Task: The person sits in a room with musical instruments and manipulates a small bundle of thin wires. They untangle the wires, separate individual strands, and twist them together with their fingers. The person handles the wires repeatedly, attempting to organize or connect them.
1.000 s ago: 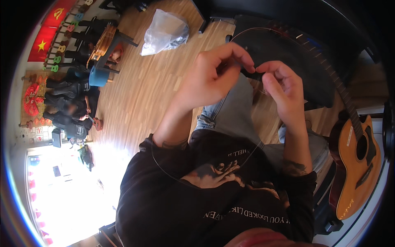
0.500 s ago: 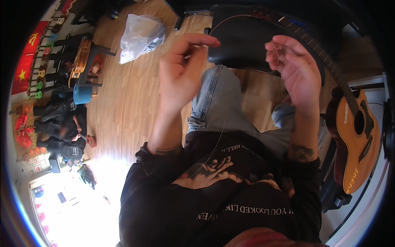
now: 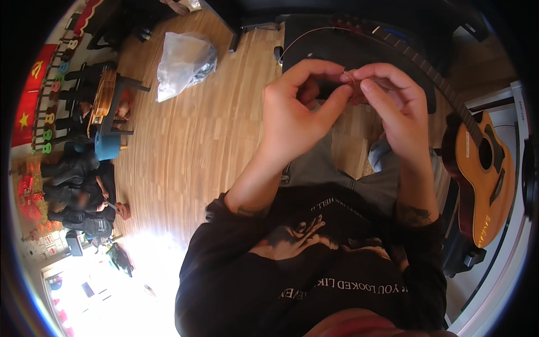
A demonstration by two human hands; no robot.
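Observation:
In front of my chest, my left hand (image 3: 297, 112) and my right hand (image 3: 401, 109) meet with their fingertips nearly touching. Between them is a thin coppery wire loop (image 3: 352, 78), which looks like a guitar string. Thumb and forefinger of each hand are pinched around it; its ends are hidden by the fingers. Right of my right hand, an acoustic guitar (image 3: 483, 222) leans with its neck (image 3: 449, 90) running up over a black padded surface (image 3: 306, 48). Another coppery string (image 3: 309, 35) arcs from near the headstock across that surface.
A clear plastic bag (image 3: 182, 67) lies on the wooden floor (image 3: 185, 146), left of the black furniture. Along the far left are people in dark clothes (image 3: 76, 188), a blue stool (image 3: 108, 146) and another guitar (image 3: 104, 98). Bright glare covers the lower left.
My hands were apart, the left one blurred; now they have come together at the fingertips over the string loop. My left hand moved right. The whole view shifted slightly.

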